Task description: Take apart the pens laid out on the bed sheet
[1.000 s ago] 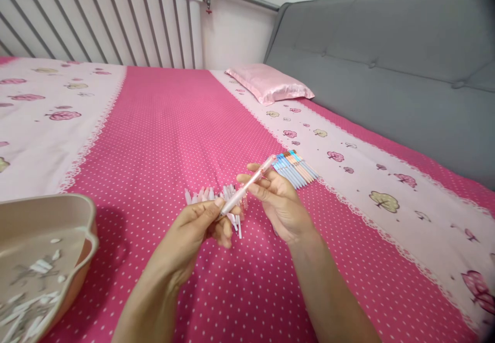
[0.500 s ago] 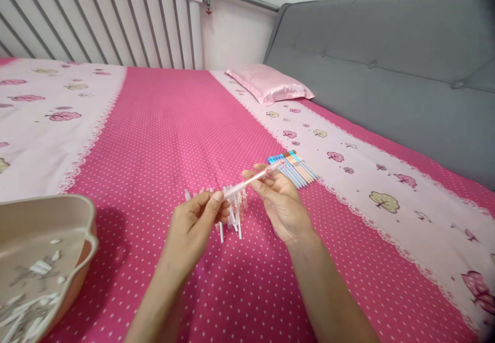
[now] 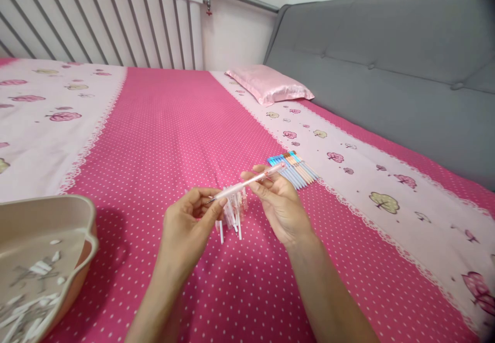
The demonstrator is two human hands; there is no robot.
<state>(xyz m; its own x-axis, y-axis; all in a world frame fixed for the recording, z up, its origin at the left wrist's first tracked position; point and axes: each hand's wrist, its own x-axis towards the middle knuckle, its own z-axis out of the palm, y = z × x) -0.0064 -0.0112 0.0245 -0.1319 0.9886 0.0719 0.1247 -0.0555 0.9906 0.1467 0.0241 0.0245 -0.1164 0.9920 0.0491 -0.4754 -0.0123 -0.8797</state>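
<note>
A pale pink pen point(image 3: 253, 179) slants up to the right between my two hands, above the bed. My right hand point(image 3: 284, 203) grips its upper barrel between thumb and fingers, near the reddish marks at that end. At the lower end, my left hand point(image 3: 193, 224) pinches the pen, thumb below and fingers behind. A thin dark tip shows past the barrel there. Beneath the pen lies a bunch of clear and white pen parts point(image 3: 232, 219), partly covered by my left fingers. Beyond my right hand, several blue and peach pens point(image 3: 296, 170) lie side by side.
A beige basin point(image 3: 83, 219) at the left holds several small white and grey pieces point(image 3: 40, 267). Pink dotted bedding point(image 3: 166, 121) spreads under everything. A pink pillow point(image 3: 270, 85) rests by the grey headboard point(image 3: 371, 38), and a white radiator point(image 3: 147, 23) stands behind the bed.
My left hand has shifted slightly left and turned, and the pen's dark tip now shows beside its fingers. The right hand stays almost in place around the pen.
</note>
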